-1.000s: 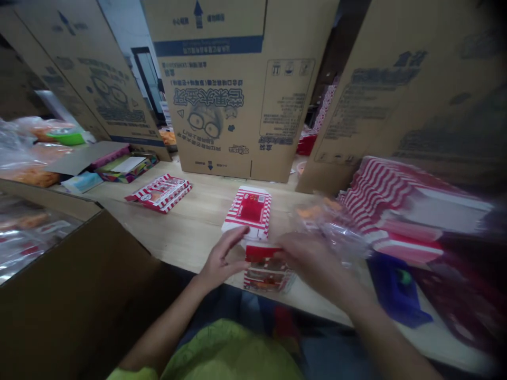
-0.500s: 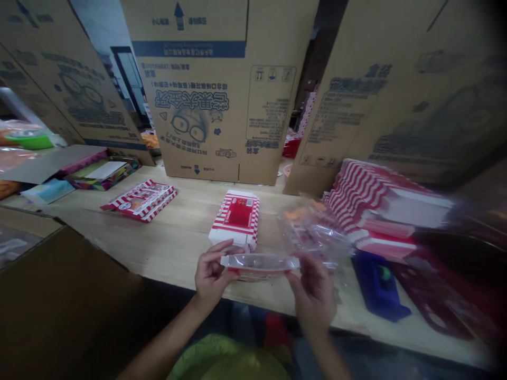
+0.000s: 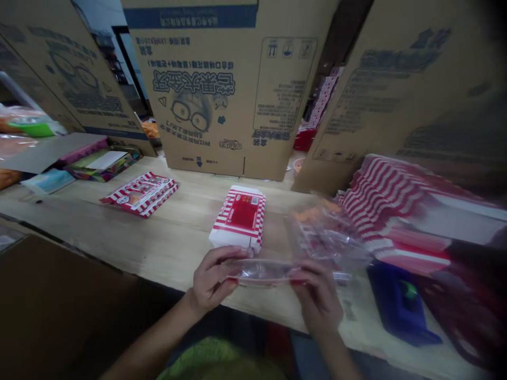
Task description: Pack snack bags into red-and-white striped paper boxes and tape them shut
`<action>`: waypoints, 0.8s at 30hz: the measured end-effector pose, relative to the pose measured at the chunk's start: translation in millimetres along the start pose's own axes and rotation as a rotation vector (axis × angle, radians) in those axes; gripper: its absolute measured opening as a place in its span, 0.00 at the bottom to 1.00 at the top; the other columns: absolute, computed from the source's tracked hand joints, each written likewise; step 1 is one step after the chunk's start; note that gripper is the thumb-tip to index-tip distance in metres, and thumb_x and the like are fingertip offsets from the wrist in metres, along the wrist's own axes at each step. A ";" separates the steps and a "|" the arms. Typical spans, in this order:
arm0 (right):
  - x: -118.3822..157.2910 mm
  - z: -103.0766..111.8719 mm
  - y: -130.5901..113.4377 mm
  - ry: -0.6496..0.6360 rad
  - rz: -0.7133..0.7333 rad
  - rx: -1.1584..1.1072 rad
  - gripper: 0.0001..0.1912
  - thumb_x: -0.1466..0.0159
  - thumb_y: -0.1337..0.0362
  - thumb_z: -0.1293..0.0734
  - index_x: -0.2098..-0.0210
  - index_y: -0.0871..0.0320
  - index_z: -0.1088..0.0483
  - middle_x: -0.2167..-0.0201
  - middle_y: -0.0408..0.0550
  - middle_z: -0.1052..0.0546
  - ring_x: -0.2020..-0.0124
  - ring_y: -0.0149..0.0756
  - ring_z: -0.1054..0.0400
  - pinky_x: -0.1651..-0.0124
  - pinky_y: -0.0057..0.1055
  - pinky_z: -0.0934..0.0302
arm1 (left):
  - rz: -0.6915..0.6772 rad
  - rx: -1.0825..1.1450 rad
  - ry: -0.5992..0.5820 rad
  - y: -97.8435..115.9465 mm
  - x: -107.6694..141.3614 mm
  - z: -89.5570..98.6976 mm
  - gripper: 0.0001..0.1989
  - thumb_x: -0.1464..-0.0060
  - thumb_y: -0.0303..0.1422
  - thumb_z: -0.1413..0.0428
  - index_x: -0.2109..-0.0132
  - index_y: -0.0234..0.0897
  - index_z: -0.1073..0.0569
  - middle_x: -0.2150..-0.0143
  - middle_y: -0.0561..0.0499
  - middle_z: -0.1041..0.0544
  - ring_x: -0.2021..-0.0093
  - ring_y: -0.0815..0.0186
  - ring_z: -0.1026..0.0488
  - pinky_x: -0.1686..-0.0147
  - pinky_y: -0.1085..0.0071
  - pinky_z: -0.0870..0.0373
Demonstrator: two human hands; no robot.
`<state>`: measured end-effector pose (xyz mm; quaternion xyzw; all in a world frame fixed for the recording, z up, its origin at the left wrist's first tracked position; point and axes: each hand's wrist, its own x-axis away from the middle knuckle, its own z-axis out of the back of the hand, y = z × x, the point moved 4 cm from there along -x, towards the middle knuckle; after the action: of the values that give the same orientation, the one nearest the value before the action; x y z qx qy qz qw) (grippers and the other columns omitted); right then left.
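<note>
A small packet with a clear plastic face point(image 3: 263, 271) is stretched level between my two hands near the table's front edge. My left hand point(image 3: 216, 277) pinches its left end. The right end is between the fingers and thumb of my right hand point(image 3: 319, 295). Just beyond the packet, a red-and-white striped carton point(image 3: 240, 214) lies on the table, its near white flaps close to my left fingertips. Clear plastic bags with orange contents point(image 3: 325, 229) lie to the right of the carton. A flat striped package point(image 3: 142, 194) rests further left.
Large cardboard panels point(image 3: 222, 105) stand along the back. Stacked striped cartons point(image 3: 400, 206) and a blue tape dispenser point(image 3: 402, 301) are at the right. An open colourful box point(image 3: 101, 163) sits at the left back, and a big cardboard box point(image 3: 59, 311) fills the lower left.
The packet has tilted, so its white end tabs no longer show and more of my fingers cover its ends. The view has shifted slightly, and both hands still hold the packet.
</note>
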<state>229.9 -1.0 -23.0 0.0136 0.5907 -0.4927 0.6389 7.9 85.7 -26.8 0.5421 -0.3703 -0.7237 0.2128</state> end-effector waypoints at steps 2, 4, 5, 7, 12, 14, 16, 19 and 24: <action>-4.7 0.1 0.5 -0.015 0.007 0.007 0.08 0.38 0.70 0.37 0.62 0.52 0.30 0.59 0.48 0.28 0.58 0.39 0.34 0.57 0.38 0.37 | -0.018 -0.011 0.013 3.5 -7.6 -1.5 0.08 0.54 0.28 0.39 0.63 0.40 0.20 0.51 0.43 0.24 0.55 0.55 0.25 0.55 0.60 0.27; -9.0 -0.5 -1.1 -0.007 -0.012 -0.006 0.06 0.37 0.69 0.39 0.65 0.53 0.31 0.59 0.48 0.28 0.57 0.40 0.34 0.57 0.39 0.38 | -0.043 -0.036 0.028 8.6 -12.4 -5.2 0.05 0.54 0.25 0.39 0.68 0.39 0.21 0.51 0.43 0.24 0.53 0.55 0.26 0.54 0.59 0.28; -10.9 -1.2 -2.2 0.010 -0.040 -0.016 0.06 0.37 0.68 0.39 0.68 0.54 0.32 0.59 0.48 0.28 0.57 0.40 0.34 0.57 0.39 0.39 | -0.040 -0.040 0.039 11.3 -13.7 -7.6 0.05 0.53 0.23 0.40 0.70 0.38 0.23 0.51 0.44 0.24 0.53 0.55 0.27 0.54 0.59 0.29; -13.1 -4.5 -4.7 0.053 -0.120 -0.042 0.08 0.37 0.70 0.39 0.73 0.55 0.35 0.61 0.48 0.28 0.59 0.40 0.34 0.57 0.38 0.40 | 0.021 0.000 0.072 15.3 -14.2 -13.0 0.07 0.50 0.23 0.43 0.73 0.36 0.28 0.52 0.44 0.25 0.53 0.55 0.27 0.54 0.59 0.29; -9.1 -20.2 -6.4 0.204 -0.310 -0.244 0.10 0.38 0.71 0.38 0.76 0.56 0.38 0.66 0.45 0.31 0.63 0.36 0.34 0.59 0.34 0.41 | 0.267 0.222 0.204 16.4 -9.0 -28.6 0.10 0.43 0.29 0.47 0.74 0.36 0.34 0.52 0.44 0.26 0.55 0.56 0.26 0.56 0.58 0.29; -6.1 -24.6 -4.8 0.262 -0.384 -0.259 0.07 0.38 0.69 0.37 0.73 0.56 0.37 0.66 0.45 0.31 0.63 0.35 0.34 0.61 0.31 0.40 | 0.304 0.252 0.258 14.4 -8.0 -34.1 0.09 0.42 0.31 0.48 0.71 0.36 0.32 0.53 0.45 0.26 0.56 0.56 0.26 0.55 0.58 0.30; -4.4 -26.4 -3.2 0.294 -0.461 -0.258 0.03 0.39 0.67 0.35 0.65 0.54 0.35 0.66 0.46 0.30 0.64 0.34 0.33 0.63 0.29 0.39 | 0.329 0.275 0.296 11.5 -8.0 -38.6 0.07 0.42 0.32 0.48 0.68 0.36 0.31 0.54 0.45 0.26 0.55 0.57 0.27 0.54 0.59 0.30; -5.7 -23.4 -3.9 0.301 -0.468 -0.268 0.15 0.39 0.68 0.35 0.53 0.51 0.39 0.65 0.45 0.30 0.65 0.33 0.32 0.63 0.29 0.37 | 0.325 0.335 0.326 8.9 -8.9 -41.3 0.04 0.42 0.30 0.48 0.59 0.40 0.33 0.55 0.47 0.25 0.56 0.59 0.27 0.56 0.61 0.29; -14.9 -19.4 -7.9 -0.007 -0.138 0.033 0.12 0.36 0.67 0.39 0.54 0.51 0.31 0.49 0.51 0.33 0.49 0.41 0.36 0.52 0.39 0.38 | 0.098 0.028 0.129 15.4 -15.3 -32.7 0.15 0.41 0.25 0.51 0.48 0.40 0.32 0.53 0.46 0.26 0.52 0.61 0.28 0.52 0.63 0.31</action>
<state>213.1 15.7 -12.9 -0.0183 0.5799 -0.5450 0.6053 42.3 76.8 -10.0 0.5718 -0.3919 -0.6706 0.2638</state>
